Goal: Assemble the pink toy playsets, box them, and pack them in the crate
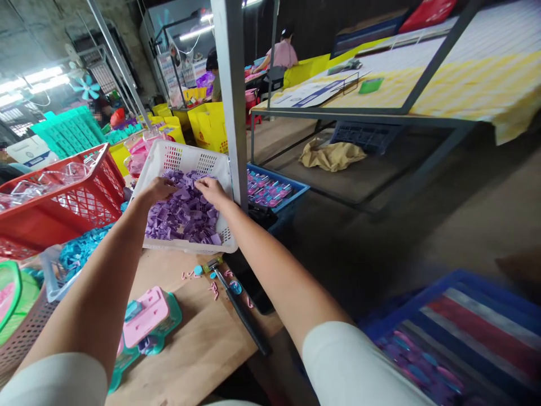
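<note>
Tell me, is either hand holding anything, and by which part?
Cannot be told: the left hand and right hand are at the purple pieces, any grip unclear.

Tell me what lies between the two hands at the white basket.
Purple pieces, heaped in the white basket, lie between the left hand and the right hand, as the head view shows.
</note>
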`<state>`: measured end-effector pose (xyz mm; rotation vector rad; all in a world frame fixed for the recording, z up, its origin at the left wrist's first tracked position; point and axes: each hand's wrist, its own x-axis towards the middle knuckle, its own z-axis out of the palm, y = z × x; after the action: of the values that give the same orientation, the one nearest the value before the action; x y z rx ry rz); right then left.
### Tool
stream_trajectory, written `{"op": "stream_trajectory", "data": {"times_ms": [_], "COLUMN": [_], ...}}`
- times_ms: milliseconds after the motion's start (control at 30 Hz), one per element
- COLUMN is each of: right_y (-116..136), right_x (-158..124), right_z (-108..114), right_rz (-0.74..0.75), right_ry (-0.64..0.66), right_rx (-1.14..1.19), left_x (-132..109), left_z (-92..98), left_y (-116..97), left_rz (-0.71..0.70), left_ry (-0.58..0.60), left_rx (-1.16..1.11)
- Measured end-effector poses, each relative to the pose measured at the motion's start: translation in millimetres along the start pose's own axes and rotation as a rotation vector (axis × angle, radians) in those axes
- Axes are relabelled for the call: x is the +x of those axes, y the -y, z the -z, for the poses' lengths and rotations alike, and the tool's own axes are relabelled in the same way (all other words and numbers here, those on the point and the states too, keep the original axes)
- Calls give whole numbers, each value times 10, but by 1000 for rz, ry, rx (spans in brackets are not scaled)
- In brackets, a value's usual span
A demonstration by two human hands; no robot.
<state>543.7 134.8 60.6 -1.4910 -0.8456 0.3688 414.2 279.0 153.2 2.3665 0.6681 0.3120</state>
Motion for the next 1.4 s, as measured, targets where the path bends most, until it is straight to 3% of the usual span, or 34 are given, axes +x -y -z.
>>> {"op": "stream_trajectory", "data": {"times_ms": [133,300,400,500,667,833,900,1067,1233,1400], "right_y": [83,192,228,224,180,221,246,244,234,264], "right_x": [-7,-108,-190,-213,-161,-236,-264,-255,-262,-285], "right_z": [24,11,-46,-85,-49,-90,-99,-44,-47,-42], "right_rz": [-99,-166,-32,163,186,314,346,299,229,217], "right_ry": [17,83,137,107,-65,91,81,-30,22,60], "right_rx": [249,416,262,33,1,-113,-172,2,189,219], "left_x": [-168,-310,-330,-308,-288,-323,-332,-380,-468,-451], "left_z": [-32,-128,-184,-208,-194,-196,-202,-226,-276,-305], "left_y": [-45,-102,-76,22,200,169,131,59,-22,-49], "left_rz": [134,122,73,28,-4,-70,-101,-91,-154,-119], "left_ry": [15,39,67,56,-58,-17,-20,-45,70,-4], "left_rx": [-128,-243,-261,-243,-169,-206,-216,-258,-502,-552]}}
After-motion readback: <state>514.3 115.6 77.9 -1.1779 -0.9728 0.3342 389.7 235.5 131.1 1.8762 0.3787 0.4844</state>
